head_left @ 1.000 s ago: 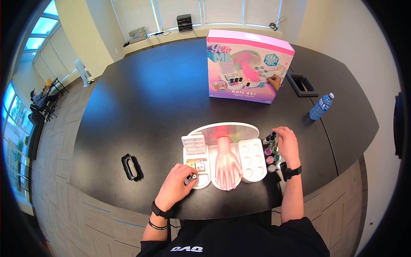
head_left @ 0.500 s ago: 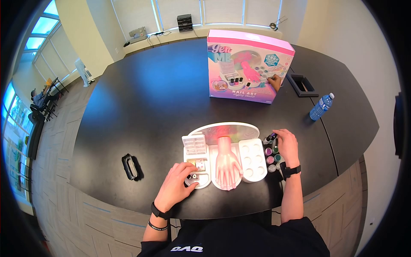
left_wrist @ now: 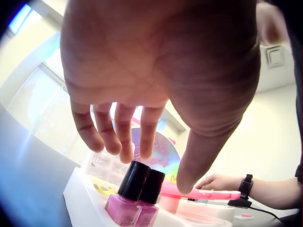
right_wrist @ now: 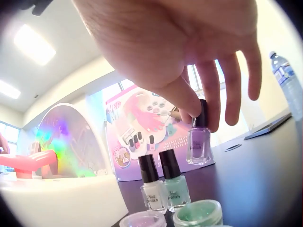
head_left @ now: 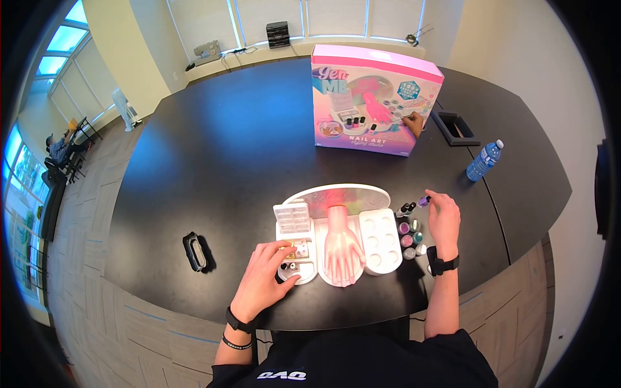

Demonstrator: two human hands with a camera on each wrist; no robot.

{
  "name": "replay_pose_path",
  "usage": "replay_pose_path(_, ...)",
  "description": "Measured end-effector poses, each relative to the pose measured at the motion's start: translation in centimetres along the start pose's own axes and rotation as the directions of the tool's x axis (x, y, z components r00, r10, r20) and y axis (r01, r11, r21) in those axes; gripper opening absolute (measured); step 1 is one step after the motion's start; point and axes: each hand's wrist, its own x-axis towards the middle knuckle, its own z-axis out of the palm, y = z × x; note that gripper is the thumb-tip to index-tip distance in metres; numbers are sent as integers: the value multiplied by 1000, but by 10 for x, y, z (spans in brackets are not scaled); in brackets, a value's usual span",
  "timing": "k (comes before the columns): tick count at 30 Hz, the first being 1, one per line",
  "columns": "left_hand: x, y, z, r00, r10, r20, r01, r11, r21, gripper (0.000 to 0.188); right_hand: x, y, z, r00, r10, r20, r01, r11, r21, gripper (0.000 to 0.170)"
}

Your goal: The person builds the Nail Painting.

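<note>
My right hand (head_left: 445,218) pinches a purple nail polish bottle (right_wrist: 199,144) by its black cap, to the right of a white polish bottle (right_wrist: 154,195) and a mint green one (right_wrist: 176,191). My left hand (head_left: 260,277) hovers over the left section of the white nail studio base (head_left: 392,264), fingers spread and thumb apart. Below its palm, two pink polish bottles (left_wrist: 124,208) with black caps stand side by side in that section. A pink model hand (head_left: 341,249) lies palm down in the middle, before a shiny curved back panel (head_left: 362,197).
Several small glitter jars (head_left: 405,228) stand right of the base. Behind rises a large pink nail art box (head_left: 369,139). A water bottle (head_left: 484,161) and a black table inset (head_left: 458,129) are at the right. A black oblong object (head_left: 196,252) lies at the left.
My left hand has let go of a polish bottle, now in the base's left section, and its fingers have spread. My right hand has moved the purple bottle right, away from the other two.
</note>
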Motion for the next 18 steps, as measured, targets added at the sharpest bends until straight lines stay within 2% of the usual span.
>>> replay_pose_path(4,2,4,-2,1000,17,-25,-16,999,31,60,-2,-17,-16,1000,7,4,-7,999,32,29)
replay_pose_path(7,2,7,-3,998,25,-52,-22,998,57,60,-7,-34,-24,997,-13,-77,20,996,91,31)
replay_pose_path(10,4,9,-2,994,50,-97,-43,997,70,59,-13,-52,-31,999,3,-43,4,987,161,31)
replay_pose_path(12,6,11,0,986,69,-149,-56,995,87,58,-18,-63,-31,998,-61,-1,59,963,263,27)
replay_pose_path(18,14,19,1,970,122,-209,-105,990,90,54,-31,-103,-33,984,-162,68,123,913,388,29)
